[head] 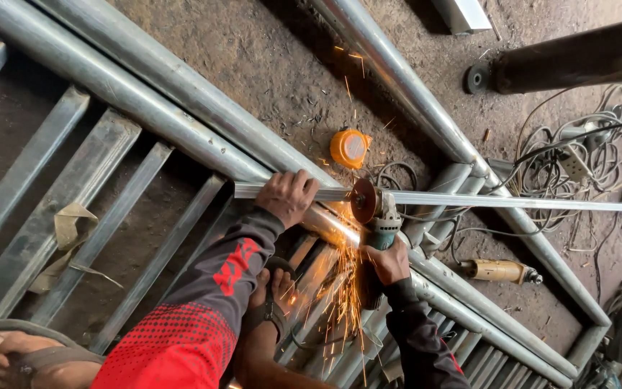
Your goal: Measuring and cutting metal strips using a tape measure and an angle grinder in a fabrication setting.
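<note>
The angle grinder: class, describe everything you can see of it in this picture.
The angle grinder has a teal-green body with a grey metal head and a round, reddish-brown disc. The right hand grips its body from below. The disc stands on edge against a thin, pale metal bar lying across the frame of round pipes, and orange sparks spray down from the contact. The left hand holds the bar just beside the disc. Its cord cannot be traced.

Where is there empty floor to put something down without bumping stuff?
Bare dirt floor lies between the two long pipes, above the orange tape measure. The right is crowded with tangled cables. Near the angle grinder, left hand and right hand, sparks fly.
</note>
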